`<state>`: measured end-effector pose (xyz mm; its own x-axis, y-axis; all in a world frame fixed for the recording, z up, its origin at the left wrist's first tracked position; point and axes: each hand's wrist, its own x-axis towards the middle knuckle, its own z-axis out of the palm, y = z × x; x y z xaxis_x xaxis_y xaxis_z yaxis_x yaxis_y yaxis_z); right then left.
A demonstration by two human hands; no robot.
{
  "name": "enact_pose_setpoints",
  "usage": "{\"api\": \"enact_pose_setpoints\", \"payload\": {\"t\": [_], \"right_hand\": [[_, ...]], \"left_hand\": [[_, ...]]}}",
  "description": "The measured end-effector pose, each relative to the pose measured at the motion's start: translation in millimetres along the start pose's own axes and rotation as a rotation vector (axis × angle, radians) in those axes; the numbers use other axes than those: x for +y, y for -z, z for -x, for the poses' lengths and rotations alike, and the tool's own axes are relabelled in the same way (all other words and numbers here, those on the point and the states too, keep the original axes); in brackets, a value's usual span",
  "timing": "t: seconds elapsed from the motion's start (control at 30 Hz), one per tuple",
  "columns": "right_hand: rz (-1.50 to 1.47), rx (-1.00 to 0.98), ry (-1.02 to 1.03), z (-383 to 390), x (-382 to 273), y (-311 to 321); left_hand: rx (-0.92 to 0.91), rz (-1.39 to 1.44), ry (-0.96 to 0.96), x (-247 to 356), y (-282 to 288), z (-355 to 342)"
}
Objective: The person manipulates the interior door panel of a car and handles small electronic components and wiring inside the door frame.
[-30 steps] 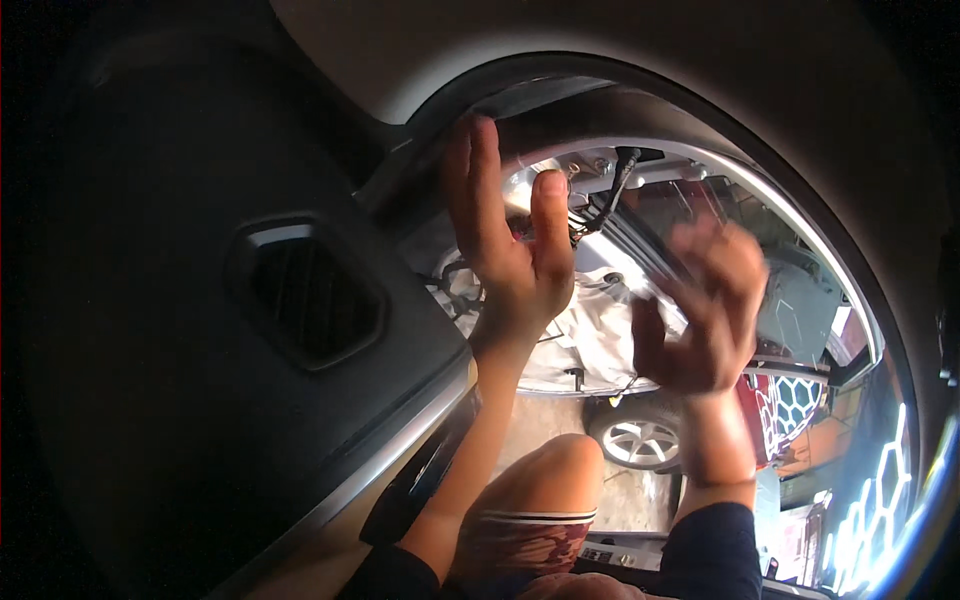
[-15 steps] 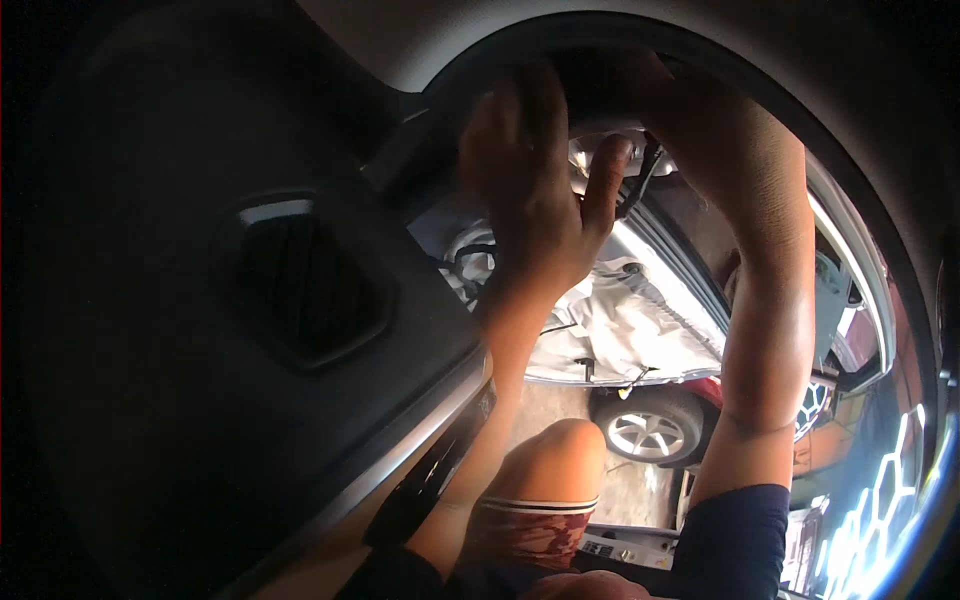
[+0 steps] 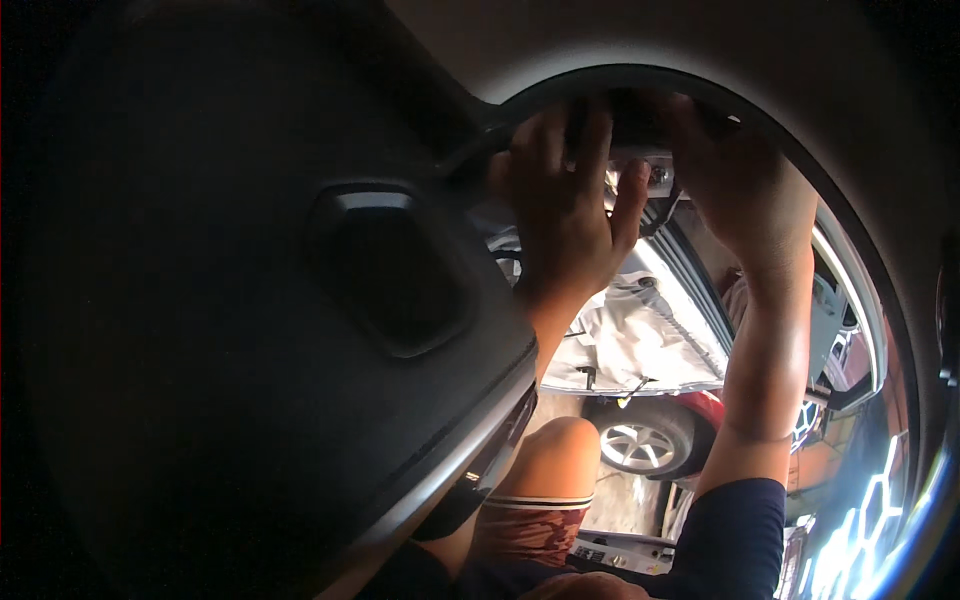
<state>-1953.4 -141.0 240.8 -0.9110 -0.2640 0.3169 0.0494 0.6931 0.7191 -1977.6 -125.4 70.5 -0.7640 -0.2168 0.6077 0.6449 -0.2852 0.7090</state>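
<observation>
My left hand [image 3: 570,205] is raised under a dark curved trim edge [image 3: 640,72] at the top of a car's door opening. Its fingers are spread and the thumb stands apart. The fingertips reach into shadow by that edge; whether they touch it I cannot tell. On the right, my right hand [image 3: 735,170] reaches up to the same dark area, its fingers mostly lost in shadow. A thin dark cable-like piece [image 3: 664,212] hangs between the two hands, and neither hand visibly holds it.
A large dark panel with a recessed vent-like shape [image 3: 390,270] fills the left. Beyond my arms is a car door with a whitish, wrinkled lining [image 3: 650,335]. Below it stand a car wheel [image 3: 640,447] and my knee [image 3: 565,450]. Bright lights [image 3: 865,540] glare lower right.
The view has shifted, so the dark panel and trim edge sit lower and farther right. My left hand appears lower and to the right; my right hand stays up in the shadow.
</observation>
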Motion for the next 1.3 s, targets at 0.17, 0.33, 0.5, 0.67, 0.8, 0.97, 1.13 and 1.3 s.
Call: {"api": "enact_pose_setpoints", "payload": {"t": [0.17,0.33,0.5,0.67,0.8,0.97,1.13,1.3], "right_hand": [[-0.072,0.07,0.027,-19.7,-0.9,1.0],[0.229,-0.115,0.009,-9.8,15.7,-11.4],[0.361,-0.136,0.171,-9.7,33.2,-17.4],[0.455,-0.223,0.083,-12.1,30.7,-23.3],[0.181,-0.213,-0.17,-30.4,0.6,-2.2],[0.455,-0.055,0.405,-6.7,42.9,4.5],[0.109,0.062,-0.171,-7.4,13.9,-5.7],[0.144,0.015,-0.317,-14.9,-1.0,-0.4]], "left_hand": [[0.01,-0.012,0.003,2.8,13.5,-13.1],[-0.04,-0.033,0.025,-4.0,5.1,-0.1],[-0.087,-0.071,0.03,-5.2,3.4,-5.0],[-0.007,-0.076,0.025,2.0,3.9,-11.4],[0.021,-0.068,0.01,-4.7,11.5,-22.8],[0.005,-0.037,0.011,5.6,-3.1,-5.5],[-0.1,0.017,0.085,10.8,3.6,-9.2],[-0.021,-0.047,0.041,12.1,3.5,-10.2]]}}
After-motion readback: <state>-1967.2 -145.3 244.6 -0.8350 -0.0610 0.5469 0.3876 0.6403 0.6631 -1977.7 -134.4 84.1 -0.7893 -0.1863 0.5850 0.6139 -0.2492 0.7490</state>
